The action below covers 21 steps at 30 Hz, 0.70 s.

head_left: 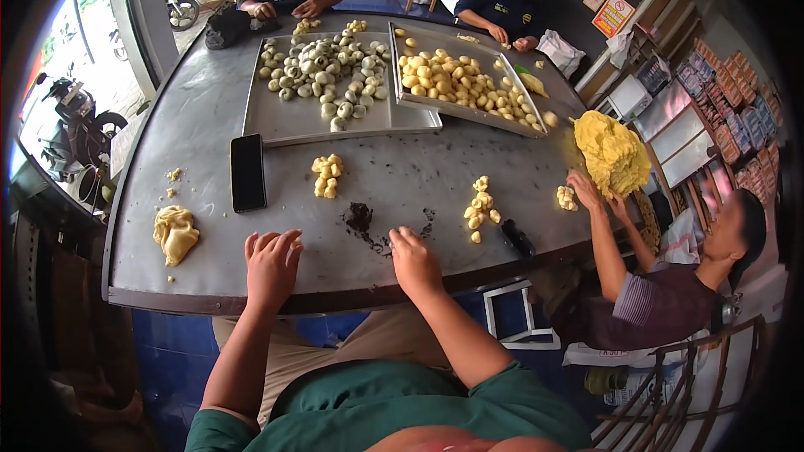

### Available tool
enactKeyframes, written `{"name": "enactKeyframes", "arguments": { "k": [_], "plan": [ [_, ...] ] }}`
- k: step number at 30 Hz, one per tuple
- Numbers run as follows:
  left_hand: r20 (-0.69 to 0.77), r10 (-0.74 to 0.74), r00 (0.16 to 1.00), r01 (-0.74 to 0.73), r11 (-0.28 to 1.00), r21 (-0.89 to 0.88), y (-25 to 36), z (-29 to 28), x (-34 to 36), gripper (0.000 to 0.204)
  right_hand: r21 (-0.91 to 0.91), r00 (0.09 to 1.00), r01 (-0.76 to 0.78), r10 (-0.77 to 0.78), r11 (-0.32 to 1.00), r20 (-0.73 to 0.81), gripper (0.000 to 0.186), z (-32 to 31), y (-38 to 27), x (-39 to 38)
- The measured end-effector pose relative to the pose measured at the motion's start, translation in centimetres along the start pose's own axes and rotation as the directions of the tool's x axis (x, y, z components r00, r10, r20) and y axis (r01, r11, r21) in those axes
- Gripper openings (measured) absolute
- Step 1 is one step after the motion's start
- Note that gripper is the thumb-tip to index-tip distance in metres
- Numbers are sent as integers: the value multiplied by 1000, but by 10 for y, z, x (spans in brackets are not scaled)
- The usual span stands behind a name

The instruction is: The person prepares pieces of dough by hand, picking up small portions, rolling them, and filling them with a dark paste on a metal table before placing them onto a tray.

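My left hand (272, 266) is over the near edge of the metal table, fingers curled, with a small pale-yellow piece of dough (297, 243) at the thumb side. My right hand (415, 266) has its fingertips pressed together by the edge of a dark crumbly filling (360, 218); whatever they pinch is hidden. Beyond my hands lies a cluster of small dough pieces (327, 176). Left of my left hand sits a soft lump of dough (175, 234). A black phone (247, 173) rests farther back on that side.
Two metal trays, one with greyish-green balls (327, 75), one with yellow balls (461, 79), stand at the far side. More dough pieces (480, 208) and a black object (517, 238) lie right. A co-worker's hand (586, 191) is near a big yellow dough mound (611, 153). Two people work opposite.
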<state>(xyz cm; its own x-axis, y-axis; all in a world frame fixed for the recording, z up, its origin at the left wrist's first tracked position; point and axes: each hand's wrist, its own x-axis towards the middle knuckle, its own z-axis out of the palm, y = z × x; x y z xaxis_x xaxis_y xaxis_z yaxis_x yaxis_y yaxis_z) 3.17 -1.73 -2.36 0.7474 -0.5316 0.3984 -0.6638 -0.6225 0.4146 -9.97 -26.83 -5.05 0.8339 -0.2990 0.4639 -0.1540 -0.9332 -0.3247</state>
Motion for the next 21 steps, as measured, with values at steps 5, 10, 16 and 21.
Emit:
{"name": "enactKeyframes", "arguments": {
  "k": [5, 10, 16, 21],
  "plan": [
    [8, 17, 1000, -17, 1000, -5, 0, 1, 4, 20, 351, 994, 25, -61, 936, 92, 23, 0, -8, 31],
    [8, -12, 1000, 11, 999, 42, -6, 3, 2, 21, 207, 999, -25, 29, 978, -18, 36, 14, -15, 61],
    [28, -45, 999, 44, 999, 28, -8, 2, 2, 24, 267, 991, -120, 100, 956, 86, 39, 3, -8, 50],
    [24, 9, 1000, -10, 999, 45, -4, 1, 3, 23, 1, 994, 110, -110, 994, -7, 34, 13, 31, 16]
  ]
}}
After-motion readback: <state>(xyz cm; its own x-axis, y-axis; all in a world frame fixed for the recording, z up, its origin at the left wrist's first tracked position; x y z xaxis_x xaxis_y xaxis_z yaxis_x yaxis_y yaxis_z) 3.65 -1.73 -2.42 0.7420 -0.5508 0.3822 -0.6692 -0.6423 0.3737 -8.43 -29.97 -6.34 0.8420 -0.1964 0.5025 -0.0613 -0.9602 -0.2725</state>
